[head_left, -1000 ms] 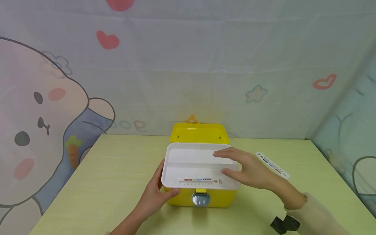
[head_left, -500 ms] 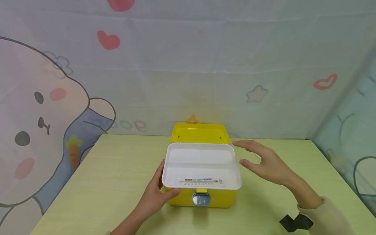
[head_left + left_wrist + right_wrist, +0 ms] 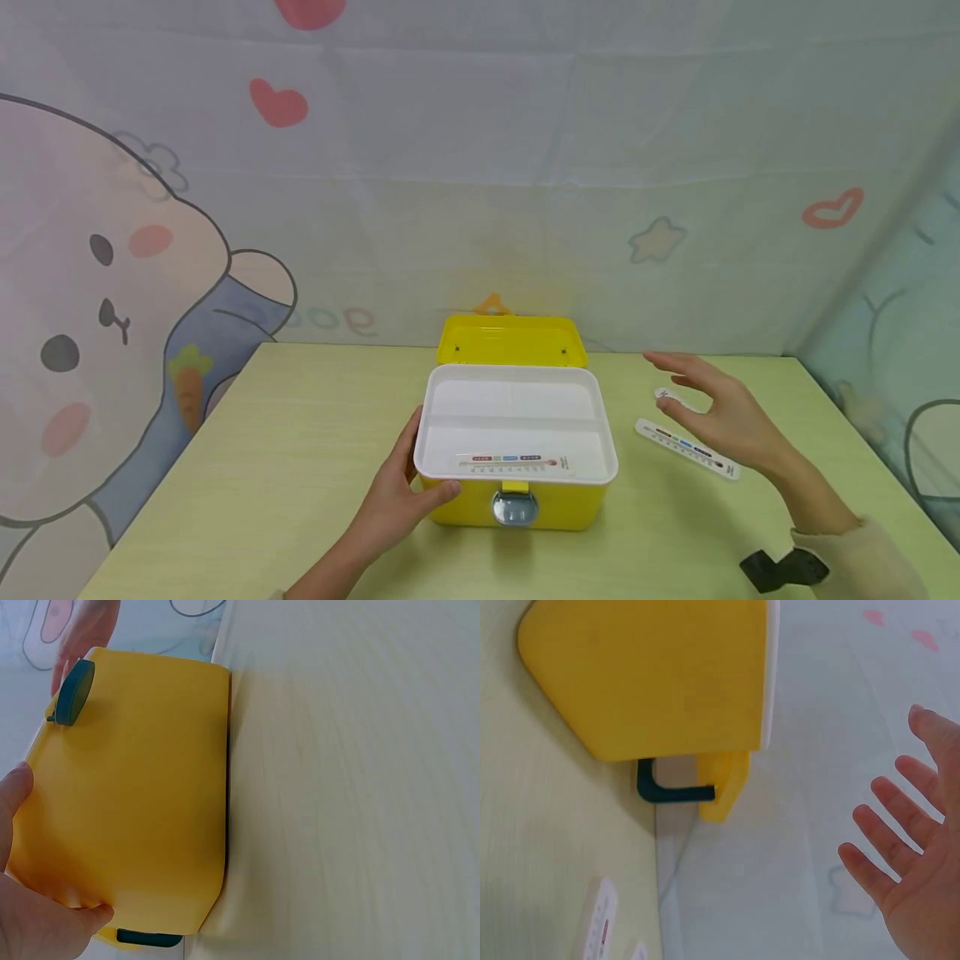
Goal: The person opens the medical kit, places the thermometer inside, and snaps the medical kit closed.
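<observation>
A yellow storage box (image 3: 562, 507) stands on the table, its lid (image 3: 512, 340) tipped back. On top sits a white divided tray (image 3: 517, 404) with a strip thermometer (image 3: 517, 464) along its front. My left hand (image 3: 393, 500) grips the box's front left corner, thumb on the front and fingers along the side. To the right of the box, my right hand (image 3: 723, 412) hovers empty with fingers spread. Below and beside it, a white thermometer (image 3: 686, 448) lies slanted on the table; a second one (image 3: 667, 395) is mostly hidden behind the hand.
The box has a round front clasp (image 3: 514, 507) and, in the right wrist view, a dark green carrying handle (image 3: 676, 793) at the back. A pale wood table (image 3: 322, 417) supports everything. A printed cloth (image 3: 487, 167) hangs behind it.
My right hand has withdrawn rightward from over the tray to above the table, uncovering one thermometer and overlapping the other. My left hand stays on the box.
</observation>
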`<state>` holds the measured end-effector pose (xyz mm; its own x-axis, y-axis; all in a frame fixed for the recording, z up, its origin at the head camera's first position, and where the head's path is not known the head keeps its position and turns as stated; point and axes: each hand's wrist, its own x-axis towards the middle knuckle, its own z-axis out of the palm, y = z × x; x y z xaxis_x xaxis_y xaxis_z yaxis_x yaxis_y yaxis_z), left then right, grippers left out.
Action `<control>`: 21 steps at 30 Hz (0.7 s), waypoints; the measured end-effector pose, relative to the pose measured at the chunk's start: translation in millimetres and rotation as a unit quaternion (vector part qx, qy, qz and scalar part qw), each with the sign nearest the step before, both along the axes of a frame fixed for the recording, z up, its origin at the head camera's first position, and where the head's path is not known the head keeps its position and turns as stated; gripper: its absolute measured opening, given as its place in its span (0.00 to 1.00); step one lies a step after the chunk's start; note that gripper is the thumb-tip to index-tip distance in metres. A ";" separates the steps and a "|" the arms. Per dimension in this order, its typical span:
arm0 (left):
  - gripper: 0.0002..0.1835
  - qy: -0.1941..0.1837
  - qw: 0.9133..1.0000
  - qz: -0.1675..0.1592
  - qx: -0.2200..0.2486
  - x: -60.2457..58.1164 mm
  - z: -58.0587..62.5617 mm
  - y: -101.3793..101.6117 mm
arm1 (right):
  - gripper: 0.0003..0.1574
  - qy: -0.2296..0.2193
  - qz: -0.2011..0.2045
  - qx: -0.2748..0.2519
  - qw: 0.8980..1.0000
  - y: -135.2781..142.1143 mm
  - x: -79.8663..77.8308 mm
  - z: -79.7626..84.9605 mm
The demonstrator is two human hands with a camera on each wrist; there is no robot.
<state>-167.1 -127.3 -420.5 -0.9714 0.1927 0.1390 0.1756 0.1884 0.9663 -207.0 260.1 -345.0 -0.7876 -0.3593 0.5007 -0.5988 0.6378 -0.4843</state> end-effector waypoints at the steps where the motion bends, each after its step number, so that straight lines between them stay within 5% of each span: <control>1: 0.55 0.001 1.000 0.000 -0.001 -0.2 -0.1 0.0 | 0.35 -0.002 -0.003 -0.004 1.000 2.4 -0.5 -2.0; 21: 0.56 -0.004 1.000 0.004 -0.005 0.6 1.5 0.3 | 0.30 -0.026 -0.064 -0.017 0.997 34.4 -12.0 -44.2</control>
